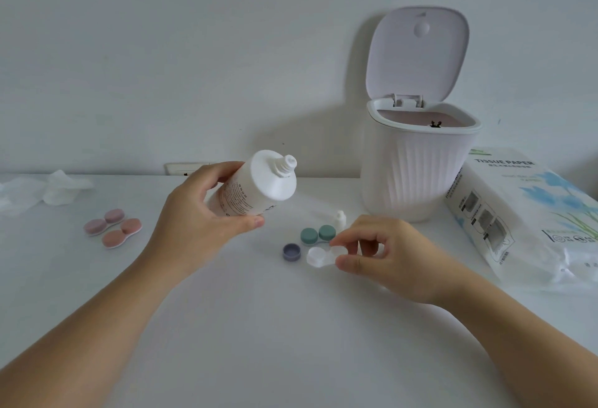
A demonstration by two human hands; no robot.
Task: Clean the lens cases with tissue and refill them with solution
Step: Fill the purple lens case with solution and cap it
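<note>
Mid-frame, left hand (pixel 197 216) gripping one uncapped solution bottle (pixel 255 189), right hand (pixel 385 257) pinching clear lens case (pixel 320 257), one purple cap (pixel 291 251) beside, three closed cases: green (pixel 317 235), two pink (pixel 113 228) left.

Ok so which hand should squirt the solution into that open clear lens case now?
Left. The left hand already grips the uncapped solution bottle, nozzle tilted toward the clear lens case. The right hand is busy pinching that case's far end, steadying it on the table.

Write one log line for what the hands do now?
left hand: holds solution bottle | right hand: pinches clear lens case
</note>
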